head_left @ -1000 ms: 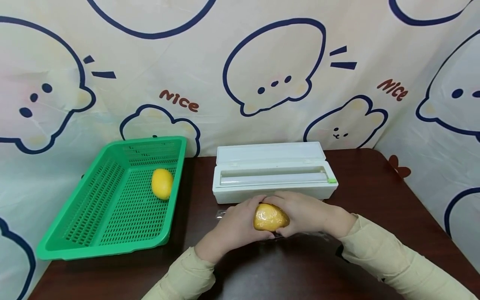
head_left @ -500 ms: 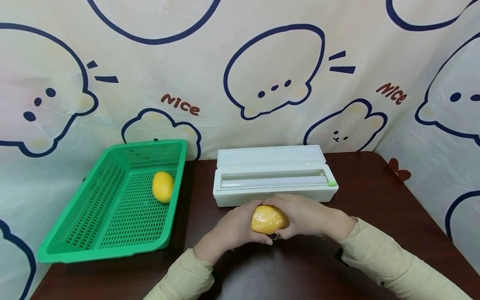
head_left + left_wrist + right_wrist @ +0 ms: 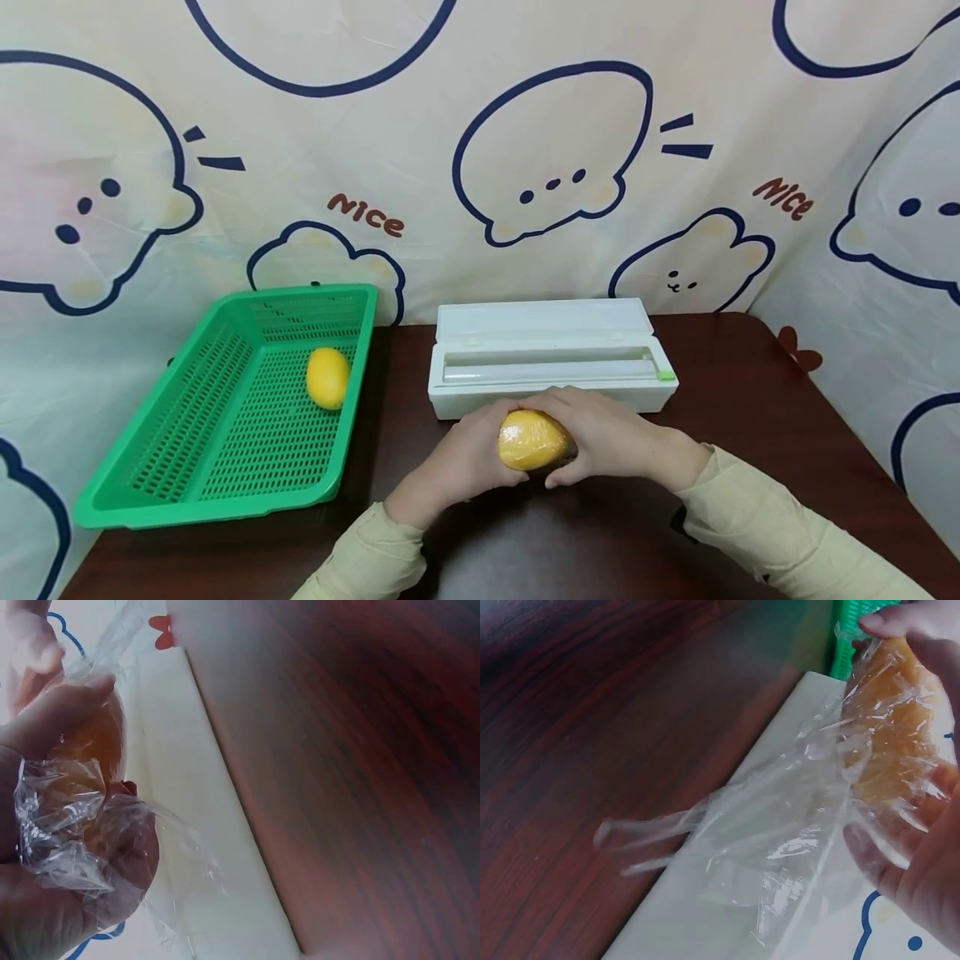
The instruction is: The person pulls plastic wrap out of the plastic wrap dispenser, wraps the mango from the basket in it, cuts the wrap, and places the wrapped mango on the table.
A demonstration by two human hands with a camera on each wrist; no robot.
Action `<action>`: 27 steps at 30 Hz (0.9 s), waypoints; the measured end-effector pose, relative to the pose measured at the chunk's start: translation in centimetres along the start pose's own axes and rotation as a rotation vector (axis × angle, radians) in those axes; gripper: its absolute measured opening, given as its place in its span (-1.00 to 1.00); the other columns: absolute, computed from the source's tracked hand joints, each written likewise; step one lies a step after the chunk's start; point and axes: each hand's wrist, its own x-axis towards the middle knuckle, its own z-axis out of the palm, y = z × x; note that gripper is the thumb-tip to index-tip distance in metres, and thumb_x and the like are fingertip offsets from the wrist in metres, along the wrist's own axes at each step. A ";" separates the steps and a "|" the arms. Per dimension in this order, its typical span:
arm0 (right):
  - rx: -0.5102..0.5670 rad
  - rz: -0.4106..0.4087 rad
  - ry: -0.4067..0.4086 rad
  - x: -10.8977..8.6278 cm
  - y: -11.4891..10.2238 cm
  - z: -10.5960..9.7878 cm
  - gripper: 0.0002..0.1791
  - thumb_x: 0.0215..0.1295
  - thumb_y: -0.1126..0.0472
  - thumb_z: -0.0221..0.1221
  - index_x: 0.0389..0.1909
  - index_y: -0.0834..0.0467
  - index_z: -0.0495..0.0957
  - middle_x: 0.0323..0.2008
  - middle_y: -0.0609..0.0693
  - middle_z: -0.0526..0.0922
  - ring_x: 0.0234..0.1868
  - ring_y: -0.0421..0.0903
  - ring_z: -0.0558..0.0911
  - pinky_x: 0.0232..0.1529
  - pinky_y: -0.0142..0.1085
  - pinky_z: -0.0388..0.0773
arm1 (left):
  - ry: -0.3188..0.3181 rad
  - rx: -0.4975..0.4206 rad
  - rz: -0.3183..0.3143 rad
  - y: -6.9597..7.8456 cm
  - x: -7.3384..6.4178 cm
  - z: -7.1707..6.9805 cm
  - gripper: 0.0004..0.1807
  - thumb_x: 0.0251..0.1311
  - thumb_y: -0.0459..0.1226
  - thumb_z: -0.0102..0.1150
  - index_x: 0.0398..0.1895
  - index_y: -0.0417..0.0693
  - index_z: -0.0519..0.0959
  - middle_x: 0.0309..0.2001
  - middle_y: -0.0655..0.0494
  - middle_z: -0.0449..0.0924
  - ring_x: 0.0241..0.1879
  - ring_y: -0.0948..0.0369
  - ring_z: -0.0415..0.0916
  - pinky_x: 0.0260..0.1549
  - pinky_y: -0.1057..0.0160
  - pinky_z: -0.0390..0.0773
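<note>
Between both hands, in front of the white box, is a yellow lemon wrapped in clear plastic film. My left hand grips its left side. The right hand curls round the right side, fingers on top and thumb below. Crumpled cling film bunches over the fruit in the left wrist view. A loose tail of film trails off the lemon in the right wrist view. The palms hide part of the fruit.
A white cling film box with raised lid stands behind the hands, a film roll inside. To the left, a green basket holds another lemon. All rest on a dark wooden table against a printed cloth.
The wrapped lemon has shifted slightly left and turned between the hands. My right thumb has moved a little away from the left one. The head view has tilted up slightly.
</note>
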 end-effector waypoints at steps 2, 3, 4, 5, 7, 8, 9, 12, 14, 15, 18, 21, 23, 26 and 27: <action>0.001 0.008 -0.004 0.0 0.1 0.2 0.08 -0.13 0.00 0.66 0.44 0.12 0.34 0.19 -0.02 0.55 0.12 -0.05 0.56 0.14 -0.03 0.53 | 0.013 -0.013 -0.003 0.0 0.0 0.0 -0.18 -0.20 -0.32 0.68 0.22 -0.12 0.46 -0.06 0.09 0.60 -0.14 0.16 0.54 -0.14 0.15 0.58; 0.013 0.016 -0.007 0.1 0.2 0.3 0.10 -0.15 0.04 0.67 0.46 0.11 0.31 0.19 -0.01 0.55 0.14 -0.05 0.56 0.15 -0.03 0.53 | 0.020 -0.025 -0.003 -0.1 -0.1 0.0 -0.17 -0.19 -0.33 0.67 0.23 -0.12 0.46 -0.06 0.09 0.61 -0.14 0.17 0.54 -0.14 0.15 0.58; 0.022 0.026 -0.010 0.1 0.3 0.4 0.09 -0.12 0.10 0.66 0.47 0.11 0.30 0.20 0.00 0.55 0.15 -0.04 0.56 0.16 -0.02 0.53 | 0.026 -0.039 -0.001 -0.1 -0.1 -0.1 -0.17 -0.19 -0.33 0.67 0.24 -0.12 0.46 -0.07 0.09 0.61 -0.15 0.17 0.54 -0.15 0.16 0.58; 0.036 0.036 -0.009 0.1 0.3 0.4 0.06 -0.08 0.16 0.64 0.47 0.12 0.30 0.21 0.00 0.56 0.16 -0.04 0.57 0.16 -0.03 0.53 | 0.033 -0.055 0.002 -0.1 -0.1 -0.1 -0.17 -0.19 -0.34 0.66 0.24 -0.12 0.46 -0.07 0.09 0.62 -0.16 0.17 0.54 -0.16 0.16 0.58; 0.083 0.050 0.001 0.1 0.5 0.5 -0.04 0.01 0.28 0.58 0.45 0.13 0.32 0.20 0.01 0.58 0.15 -0.06 0.58 0.16 -0.06 0.54 | 0.045 -0.086 0.013 -0.2 -0.1 -0.1 -0.18 -0.20 -0.35 0.66 0.24 -0.13 0.46 -0.07 0.09 0.63 -0.17 0.18 0.55 -0.17 0.18 0.58; 0.106 0.052 0.008 0.2 0.6 0.6 -0.10 0.06 0.33 0.54 0.43 0.14 0.34 0.20 0.00 0.59 0.15 -0.08 0.58 0.17 -0.08 0.55 | 0.052 -0.097 0.019 -0.3 -0.1 -0.2 -0.18 -0.20 -0.35 0.66 0.23 -0.13 0.47 -0.07 0.09 0.64 -0.18 0.18 0.55 -0.18 0.18 0.58; 0.124 0.051 0.016 0.2 0.8 0.6 -0.18 0.10 0.36 0.50 0.40 0.14 0.37 0.19 -0.01 0.60 0.14 -0.10 0.59 0.16 -0.09 0.55 | 0.056 -0.106 0.026 -0.4 -0.1 -0.2 -0.18 -0.21 -0.36 0.65 0.23 -0.13 0.48 -0.08 0.08 0.64 -0.19 0.18 0.55 -0.18 0.19 0.58; 0.185 0.031 0.035 0.2 1.0 0.6 -0.35 0.18 0.40 0.42 0.29 0.15 0.45 0.12 -0.06 0.63 0.09 -0.15 0.60 0.13 -0.13 0.57 | 0.059 -0.142 0.042 -0.4 -0.2 -0.3 -0.18 -0.23 -0.38 0.64 0.22 -0.15 0.48 -0.08 0.07 0.65 -0.20 0.19 0.55 -0.20 0.21 0.58; 0.231 0.015 0.036 0.1 1.1 0.7 -0.41 0.20 0.45 0.39 0.24 0.15 0.47 0.09 -0.08 0.64 0.07 -0.18 0.59 0.12 -0.15 0.57 | 0.056 -0.163 0.047 -0.4 -0.2 -0.4 -0.19 -0.23 -0.39 0.63 0.21 -0.16 0.48 -0.09 0.07 0.65 -0.21 0.19 0.55 -0.22 0.22 0.58; 0.259 0.011 0.036 0.1 1.2 0.7 -0.43 0.20 0.47 0.37 0.23 0.15 0.48 0.08 -0.08 0.64 0.07 -0.18 0.59 0.12 -0.16 0.57 | 0.053 -0.173 0.048 -0.3 -0.3 -0.4 -0.19 -0.23 -0.40 0.62 0.21 -0.16 0.47 -0.09 0.07 0.64 -0.21 0.19 0.55 -0.23 0.22 0.58; 0.344 0.008 0.031 0.0 1.4 0.8 -0.42 0.21 0.53 0.31 0.23 0.13 0.46 0.10 -0.09 0.63 0.08 -0.17 0.59 0.13 -0.18 0.56 | 0.046 -0.203 0.047 -0.2 -0.4 -0.5 -0.19 -0.23 -0.42 0.61 0.21 -0.16 0.46 -0.10 0.07 0.63 -0.23 0.20 0.53 -0.27 0.25 0.59; 0.426 0.028 0.021 -0.2 1.6 0.9 -0.40 0.23 0.56 0.27 0.25 0.09 0.44 0.12 -0.10 0.61 0.08 -0.16 0.58 0.15 -0.20 0.54 | 0.049 -0.218 0.047 -0.1 -0.5 -0.6 -0.19 -0.23 -0.43 0.61 0.21 -0.17 0.46 -0.11 0.07 0.63 -0.24 0.20 0.53 -0.29 0.26 0.59; 0.464 0.040 0.019 -0.3 1.7 0.9 -0.40 0.25 0.55 0.26 0.27 0.07 0.43 0.13 -0.10 0.60 0.09 -0.15 0.57 0.16 -0.20 0.53 | 0.055 -0.221 0.049 0.1 -0.6 -0.7 -0.18 -0.24 -0.42 0.61 0.22 -0.16 0.47 -0.10 0.06 0.64 -0.24 0.20 0.53 -0.29 0.25 0.60; 0.521 0.061 0.015 -0.5 1.7 0.9 -0.40 0.28 0.52 0.25 0.29 0.06 0.43 0.16 -0.09 0.59 0.11 -0.12 0.57 0.17 -0.19 0.52 | 0.072 -0.195 0.050 0.3 -0.7 -0.8 -0.17 -0.25 -0.37 0.66 0.21 -0.12 0.48 -0.08 0.06 0.65 -0.21 0.20 0.55 -0.24 0.24 0.59; 0.538 0.069 0.016 -0.6 1.7 0.9 -0.40 0.28 0.51 0.25 0.30 0.06 0.42 0.16 -0.08 0.59 0.11 -0.11 0.57 0.17 -0.19 0.51 | 0.079 -0.202 0.042 0.4 -0.8 -0.8 -0.16 -0.26 -0.35 0.68 0.21 -0.10 0.47 -0.08 0.05 0.65 -0.21 0.19 0.55 -0.26 0.24 0.60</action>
